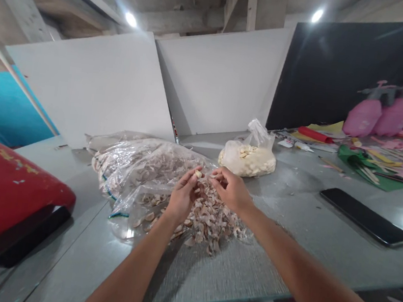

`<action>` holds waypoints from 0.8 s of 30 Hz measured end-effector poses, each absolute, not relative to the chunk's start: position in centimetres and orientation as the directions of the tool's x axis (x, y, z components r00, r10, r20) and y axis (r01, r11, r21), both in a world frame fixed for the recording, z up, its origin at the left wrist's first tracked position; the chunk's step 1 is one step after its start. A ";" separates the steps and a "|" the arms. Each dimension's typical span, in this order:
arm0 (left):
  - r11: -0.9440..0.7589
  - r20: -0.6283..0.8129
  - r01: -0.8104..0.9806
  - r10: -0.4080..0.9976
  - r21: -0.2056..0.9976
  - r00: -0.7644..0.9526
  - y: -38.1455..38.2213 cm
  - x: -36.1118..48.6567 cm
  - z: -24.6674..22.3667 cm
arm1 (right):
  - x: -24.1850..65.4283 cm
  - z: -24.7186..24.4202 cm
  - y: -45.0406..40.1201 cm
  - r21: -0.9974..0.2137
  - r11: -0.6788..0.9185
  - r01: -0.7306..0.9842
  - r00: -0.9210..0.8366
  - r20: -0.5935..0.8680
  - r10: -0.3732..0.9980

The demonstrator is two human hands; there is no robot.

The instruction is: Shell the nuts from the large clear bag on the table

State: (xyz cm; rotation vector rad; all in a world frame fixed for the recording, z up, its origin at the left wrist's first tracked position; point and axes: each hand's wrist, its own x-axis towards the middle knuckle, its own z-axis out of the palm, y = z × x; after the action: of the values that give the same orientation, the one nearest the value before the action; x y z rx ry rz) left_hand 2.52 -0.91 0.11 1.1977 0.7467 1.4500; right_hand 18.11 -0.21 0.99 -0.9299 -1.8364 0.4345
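Between the thumb and fingers of my left hand (183,195) is a pale peeled garlic clove (198,174). My right hand (232,190) is just beside it, thumb and fingertips pinched on a small pale bit, perhaps skin; it is too small to name. Under both hands spreads a heap of dry garlic skins (211,219). A large clear plastic bag (148,164) full of skins or unpeeled cloves lies behind my left hand, its mouth toward the heap. Beyond my right hand stands a smaller clear bag (248,159) of peeled cloves.
A black phone (365,217) lies on the glass-topped table (237,274) at right. Pink spray bottles (364,117), a red roll (315,134), sticks and green sheets (373,168) crowd the back right. A red object (13,195) with a black strap fills the left edge. Boards (218,79) lean behind.
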 end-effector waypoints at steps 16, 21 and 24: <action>-0.523 0.541 0.207 0.840 0.827 -0.041 -0.8 2.6 -0.5 | 17.7 0.8 0.2 -0.783 0.584 0.214 -0.237 0.538 0.809; -0.582 0.610 0.271 0.791 0.767 -0.029 -1.1 2.5 0.0 | 17.8 0.5 0.6 -0.766 0.592 0.251 -0.242 0.543 0.804; -0.593 0.622 0.300 0.783 0.748 -0.002 -1.1 2.3 0.0 | 17.9 0.5 0.6 -0.760 0.594 0.264 -0.253 0.540 0.803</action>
State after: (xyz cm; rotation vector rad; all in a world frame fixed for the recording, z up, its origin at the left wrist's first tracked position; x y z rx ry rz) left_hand 2.32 -1.06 -0.02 1.8801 1.1165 1.6245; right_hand 17.95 0.60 0.54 -0.8698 -1.8017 0.6608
